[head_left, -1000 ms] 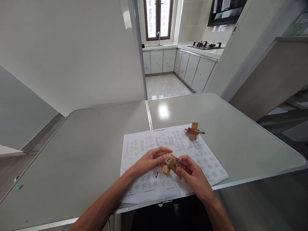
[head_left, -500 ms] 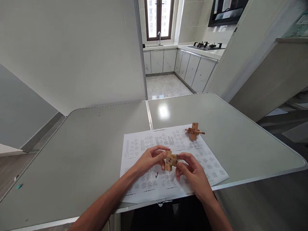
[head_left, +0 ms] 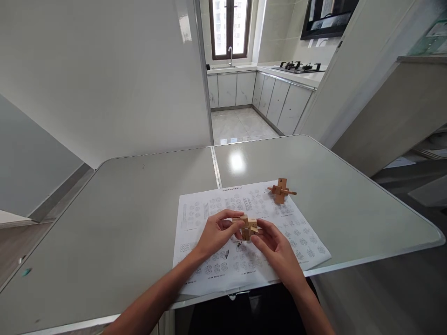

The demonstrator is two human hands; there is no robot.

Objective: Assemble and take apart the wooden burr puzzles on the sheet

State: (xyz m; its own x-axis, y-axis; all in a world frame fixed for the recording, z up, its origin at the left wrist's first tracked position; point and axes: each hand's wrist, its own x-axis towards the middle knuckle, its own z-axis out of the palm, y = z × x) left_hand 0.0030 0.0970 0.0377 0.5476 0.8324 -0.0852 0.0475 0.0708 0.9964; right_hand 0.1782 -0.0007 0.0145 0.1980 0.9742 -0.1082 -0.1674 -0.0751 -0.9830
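Note:
Between my two hands is a light wooden interlocking puzzle (head_left: 247,225), held above a printed sheet. My left hand (head_left: 220,231) grips its left side, thumb in front and index finger along the top. On the right side, my right hand (head_left: 276,245) pinches it with the thumb in front and the fingers behind. Some blocks of the puzzle are covered by my fingers. The instruction sheet (head_left: 195,218), full of small diagrams, lies flat under both hands. A second, darker wooden puzzle (head_left: 280,190) marked with a 2 stands at the sheet's upper right corner.
The grey-green table (head_left: 146,223) has a seam running away from me and a metal edge near my lap. A small green bit (head_left: 27,271) lies at its left edge. Beyond are a white wall panel (head_left: 104,79) and a kitchen with a gas stove (head_left: 300,67).
The puzzle has been turned in my hands, so the block face with the 2 no longer shows. My right hand has shifted slightly left, with its fingers further behind the puzzle.

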